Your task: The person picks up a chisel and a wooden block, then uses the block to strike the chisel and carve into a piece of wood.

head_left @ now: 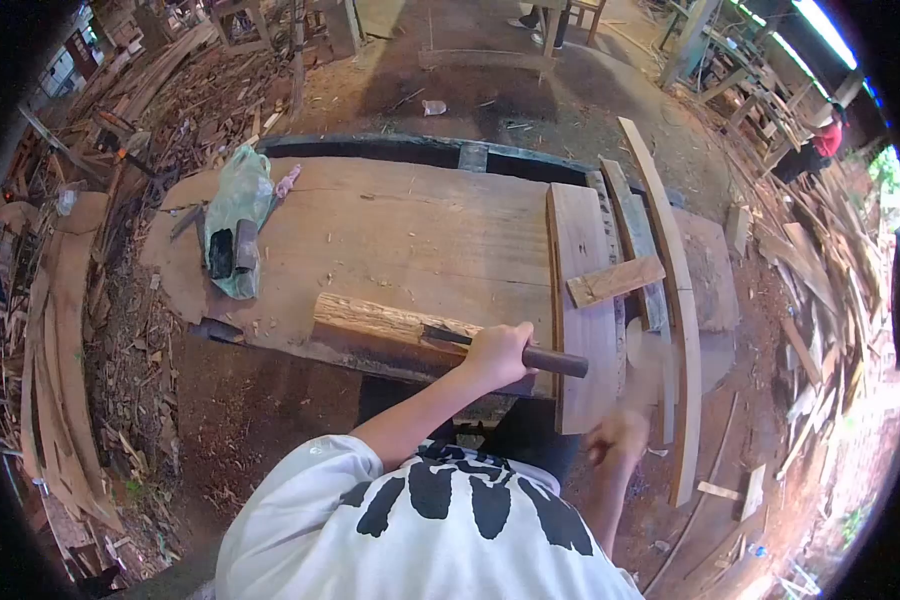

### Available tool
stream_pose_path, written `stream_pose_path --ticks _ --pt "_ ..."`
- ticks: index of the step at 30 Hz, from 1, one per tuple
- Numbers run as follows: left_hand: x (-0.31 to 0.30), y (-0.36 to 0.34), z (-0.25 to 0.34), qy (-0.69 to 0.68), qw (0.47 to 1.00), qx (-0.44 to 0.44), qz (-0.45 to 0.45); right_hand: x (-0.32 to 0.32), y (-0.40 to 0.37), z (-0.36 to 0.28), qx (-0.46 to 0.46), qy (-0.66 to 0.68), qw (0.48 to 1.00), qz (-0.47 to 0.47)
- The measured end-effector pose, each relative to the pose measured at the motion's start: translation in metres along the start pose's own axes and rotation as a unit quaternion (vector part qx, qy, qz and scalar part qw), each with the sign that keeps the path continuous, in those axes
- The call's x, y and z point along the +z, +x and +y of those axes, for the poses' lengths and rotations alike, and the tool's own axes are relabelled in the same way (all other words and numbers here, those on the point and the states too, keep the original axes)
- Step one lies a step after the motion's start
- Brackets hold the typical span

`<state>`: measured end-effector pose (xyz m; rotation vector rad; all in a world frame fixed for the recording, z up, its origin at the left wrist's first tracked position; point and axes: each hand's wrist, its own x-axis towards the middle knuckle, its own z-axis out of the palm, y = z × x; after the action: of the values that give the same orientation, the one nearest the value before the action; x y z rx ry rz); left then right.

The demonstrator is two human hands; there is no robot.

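My left hand (pixel 500 355) grips a tool (pixel 555 361) with a brown handle and a dark blade. The blade lies against the near edge of a rough, bark-sided log piece (pixel 370 320). The log rests along the front of a wide wooden slab bench (pixel 400 230). My right hand (pixel 618 435) hangs blurred below the bench's front right corner, close to the end of a flat plank (pixel 580 300). Its fingers look curled, and the blur hides whether anything is in it.
A green plastic bag (pixel 235 215) with dark objects on it lies at the bench's left end. A short wood block (pixel 615 280) and a long curved board (pixel 670 300) lie across the right end. Offcuts cover the dirt floor. A person in red (pixel 825 140) stands far right.
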<state>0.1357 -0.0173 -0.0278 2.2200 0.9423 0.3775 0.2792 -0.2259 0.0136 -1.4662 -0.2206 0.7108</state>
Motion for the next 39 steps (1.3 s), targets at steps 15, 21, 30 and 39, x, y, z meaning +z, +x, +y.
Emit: stream_pose_path --ticks 15,21,30,39 --pt "-0.002 -0.007 -0.005 0.000 1.000 0.009 0.018 -0.005 0.009 -0.002 -0.011 0.071 0.997 -0.001" --pt "-0.006 -0.009 -0.008 0.007 1.000 0.008 0.013 0.008 -0.014 0.000 0.062 -0.010 0.993 -0.100" --pt "-0.009 -0.010 -0.014 0.000 1.000 0.010 0.008 -0.006 0.006 0.011 -0.005 0.054 0.998 0.038" --pt "-0.011 -0.013 -0.014 -0.003 1.000 0.002 0.005 0.001 0.014 0.003 0.037 0.069 0.996 0.040"
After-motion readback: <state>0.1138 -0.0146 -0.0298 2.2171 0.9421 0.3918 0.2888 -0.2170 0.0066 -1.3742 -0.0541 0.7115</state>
